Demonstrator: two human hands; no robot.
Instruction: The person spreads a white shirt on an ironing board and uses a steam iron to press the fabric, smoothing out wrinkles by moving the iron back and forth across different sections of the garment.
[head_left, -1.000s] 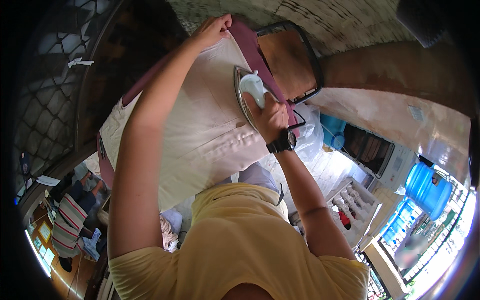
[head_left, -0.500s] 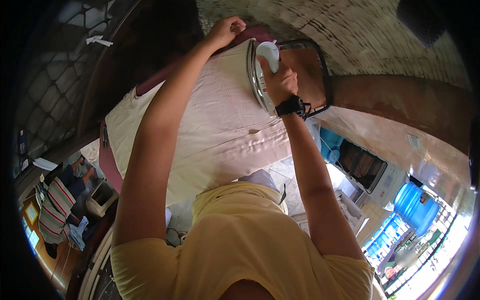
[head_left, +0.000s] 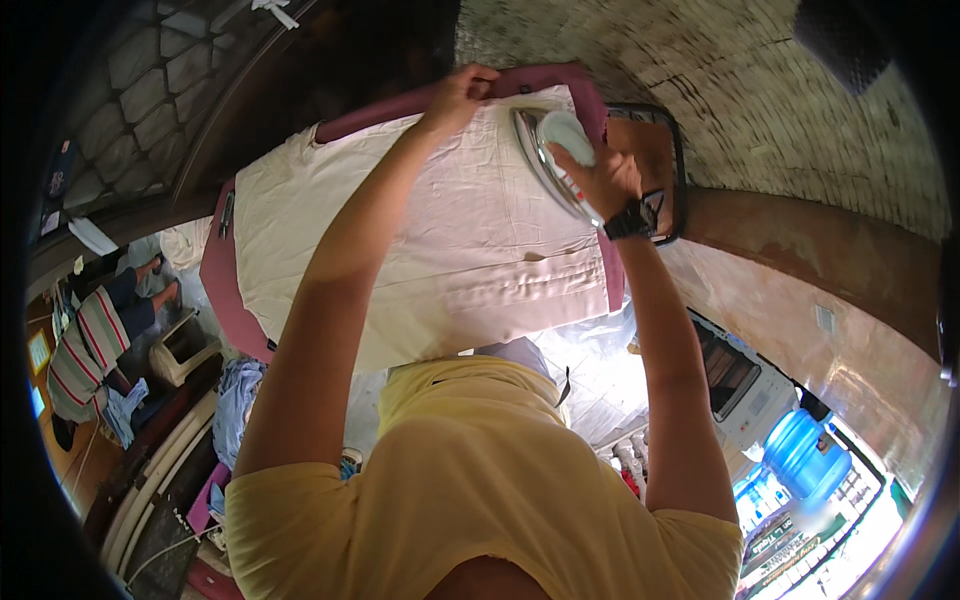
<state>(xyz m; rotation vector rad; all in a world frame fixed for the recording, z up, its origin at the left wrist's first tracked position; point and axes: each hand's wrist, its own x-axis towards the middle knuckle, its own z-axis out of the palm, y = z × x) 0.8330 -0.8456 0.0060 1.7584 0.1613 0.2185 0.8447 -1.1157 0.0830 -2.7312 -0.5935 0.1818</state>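
A cream cloth (head_left: 380, 280) with creases lies spread over a maroon-covered ironing board (head_left: 222, 280). My right hand (head_left: 608, 182) is closed round the handle of a white iron (head_left: 566, 132) with a shiny metal base. The iron rests on the cloth at its far right, with its tip pointing away from me. My left hand (head_left: 462, 97) is at the cloth's far edge, its fingers curled and pinching there; the fingertips are partly hidden. Small raised folds run across the cloth's near right part.
A black-framed brown rest (head_left: 640, 145) extends from the board's right end. A rough wall (head_left: 740, 100) rises beyond it. At the lower right stands a blue water jug (head_left: 808, 455). A person in a striped top (head_left: 92, 345) is at the left, beside a beige stool (head_left: 185, 352).
The iron and my right hand have moved slightly right and nearer. My left hand has come a little nearer too. The view has shifted, showing more of the board's maroon far and right edges.
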